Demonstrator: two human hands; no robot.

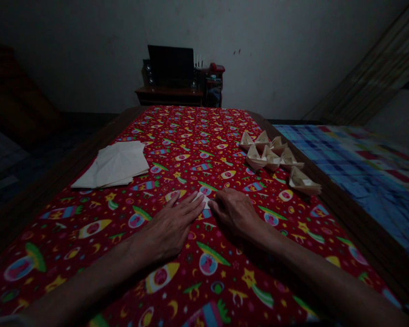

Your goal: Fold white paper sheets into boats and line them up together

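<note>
My left hand (172, 225) lies flat on the red patterned cloth (191, 150), fingers stretched out and pressing on a small folded white paper (204, 200). My right hand (236, 211) rests on the same paper from the right, fingers curled and pressed down on its edge. Most of the paper is hidden under both hands. A stack of white sheets (116, 165) lies to the far left. Several folded paper boats (272, 152) sit in a group at the far right.
The table's dark wooden edge (341, 200) runs along the right, with a blue checked surface (361, 168) beyond it. A small dark cabinet with a screen (172, 72) stands against the back wall. The room is dim.
</note>
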